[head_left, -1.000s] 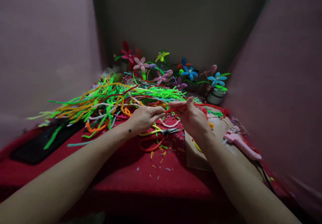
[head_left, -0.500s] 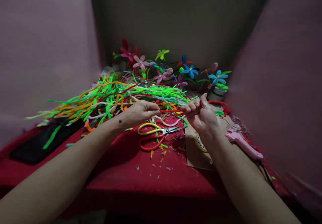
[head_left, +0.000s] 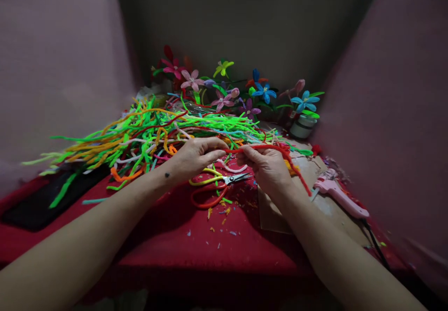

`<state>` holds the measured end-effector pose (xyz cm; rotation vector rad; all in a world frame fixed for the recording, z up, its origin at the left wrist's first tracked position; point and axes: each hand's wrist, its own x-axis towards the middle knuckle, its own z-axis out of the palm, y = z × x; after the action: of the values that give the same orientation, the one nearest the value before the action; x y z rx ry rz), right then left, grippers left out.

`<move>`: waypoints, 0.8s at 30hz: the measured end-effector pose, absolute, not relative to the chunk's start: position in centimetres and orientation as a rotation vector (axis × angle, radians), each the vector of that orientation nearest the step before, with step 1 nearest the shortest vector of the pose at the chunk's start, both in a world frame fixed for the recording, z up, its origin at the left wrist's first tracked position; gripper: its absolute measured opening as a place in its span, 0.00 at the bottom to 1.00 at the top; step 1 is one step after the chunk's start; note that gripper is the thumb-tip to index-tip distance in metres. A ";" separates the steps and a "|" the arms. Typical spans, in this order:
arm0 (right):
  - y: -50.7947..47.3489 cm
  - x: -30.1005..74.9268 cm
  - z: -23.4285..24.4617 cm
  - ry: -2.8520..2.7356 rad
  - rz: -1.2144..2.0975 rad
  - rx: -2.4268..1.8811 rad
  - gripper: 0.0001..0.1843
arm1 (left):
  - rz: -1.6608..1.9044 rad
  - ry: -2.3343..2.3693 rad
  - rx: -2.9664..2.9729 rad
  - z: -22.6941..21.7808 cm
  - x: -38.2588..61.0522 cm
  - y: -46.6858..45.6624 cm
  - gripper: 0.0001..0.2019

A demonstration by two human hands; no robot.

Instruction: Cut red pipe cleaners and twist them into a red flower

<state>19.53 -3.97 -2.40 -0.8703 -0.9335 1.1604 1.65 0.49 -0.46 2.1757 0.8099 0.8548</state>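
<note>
My left hand (head_left: 196,156) and my right hand (head_left: 266,167) meet above the red cloth (head_left: 217,250), both pinching one red pipe cleaner (head_left: 280,149). It runs from my left fingertips across to my right hand, loops over its back and trails down past my right wrist. Under the hands lie scissors (head_left: 216,181) with yellow and orange handles. A big heap of pipe cleaners (head_left: 147,136), mostly green, orange and yellow, spreads to the left behind my left hand.
Finished pipe-cleaner flowers (head_left: 224,92) stand along the back wall. A pink glue gun (head_left: 338,194) rests on brown cardboard (head_left: 276,210) at the right, its cord running off the edge. A white jar (head_left: 303,127) stands back right. A black flat object (head_left: 38,203) lies left. Small clippings litter the cloth.
My right hand has turned from a raised fist to a lower pinch, drawing the red pipe cleaner over its back. The left hand stayed almost in place. The view shifted slightly.
</note>
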 end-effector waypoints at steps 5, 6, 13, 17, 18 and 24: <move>-3.8 19.7 -2.7 -0.885 1.134 -0.842 0.11 | 0.890 0.787 2.183 -0.4 1.6 0.4 0.12; -3.7 19.7 -2.7 -0.867 1.137 -0.834 0.11 | 0.902 0.797 2.190 -0.5 1.6 0.5 0.12; -3.6 20.0 -2.7 -0.826 1.193 -0.796 0.10 | 0.920 0.857 2.049 -0.3 1.6 -0.1 0.11; -3.9 20.1 -2.3 -0.871 1.193 -0.761 0.07 | 0.754 0.821 1.960 0.5 1.4 -0.6 0.10; -4.1 20.1 -2.2 -0.881 1.204 -0.754 0.07 | 0.712 0.801 1.951 0.6 1.3 -0.6 0.10; -4.6 20.0 -1.6 -0.892 1.262 -0.717 0.06 | 0.506 0.675 1.876 0.8 0.6 -0.4 0.11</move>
<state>20.00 -4.58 -1.63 -0.7172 -0.8923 1.2625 0.62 -0.40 0.82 1.8762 0.6751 0.5063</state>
